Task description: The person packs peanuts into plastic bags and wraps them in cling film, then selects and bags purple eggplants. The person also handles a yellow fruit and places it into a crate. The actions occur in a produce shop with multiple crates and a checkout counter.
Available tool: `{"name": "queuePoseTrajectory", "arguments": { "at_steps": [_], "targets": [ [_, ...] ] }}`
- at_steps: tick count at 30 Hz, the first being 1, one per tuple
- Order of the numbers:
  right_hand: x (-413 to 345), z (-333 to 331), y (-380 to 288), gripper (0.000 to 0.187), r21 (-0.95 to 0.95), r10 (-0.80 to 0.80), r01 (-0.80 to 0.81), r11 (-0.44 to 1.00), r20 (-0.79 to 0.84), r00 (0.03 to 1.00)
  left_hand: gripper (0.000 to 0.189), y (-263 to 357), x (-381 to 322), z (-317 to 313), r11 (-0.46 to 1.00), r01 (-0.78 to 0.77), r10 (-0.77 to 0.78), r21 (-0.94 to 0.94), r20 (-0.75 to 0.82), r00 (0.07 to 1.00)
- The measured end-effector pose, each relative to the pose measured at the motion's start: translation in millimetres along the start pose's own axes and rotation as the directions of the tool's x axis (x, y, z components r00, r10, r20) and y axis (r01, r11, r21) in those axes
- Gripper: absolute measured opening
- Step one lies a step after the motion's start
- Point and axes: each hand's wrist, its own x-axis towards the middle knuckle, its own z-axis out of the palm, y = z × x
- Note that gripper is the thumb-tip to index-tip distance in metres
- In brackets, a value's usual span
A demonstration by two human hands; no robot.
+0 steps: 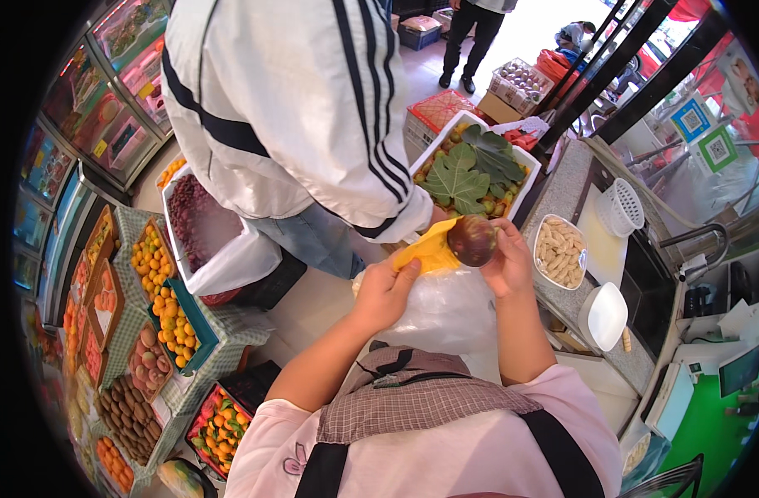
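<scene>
My left hand (385, 292) grips a yellow paper sheet or wrapper (432, 249). Its upper right end touches a round purple-green fruit (472, 240), held from the right by the fingers of my right hand (507, 258). Under both hands is a clear plastic bag (444, 308); what it contains cannot be made out. Just beyond the fruit stands a white foam box (531, 163) of small greenish-yellow fruits, with large green leaves (457, 180) on top. A person in a white jacket with dark stripes (292, 106) stands close at the front left, one hand near the yellow wrapper.
To the right, a stone counter (557, 187) bears a bowl of peanuts (561, 252), a white basket (620, 207), a white bowl (604, 316) and a faucet (706, 261). Fruit trays stand at left, beside a foam box of grapes (202, 218). Another person (472, 37) stands farther back.
</scene>
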Motion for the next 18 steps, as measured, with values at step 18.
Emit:
{"name": "queuePoseTrajectory", "arguments": {
  "at_steps": [18],
  "targets": [
    [107,-7,-21,0.020,0.510,-0.076,-0.013,0.860,0.153,0.985,0.027,-70,-73,-38,0.941,0.332,-0.337,-0.056,-0.109,0.935]
  ]
}}
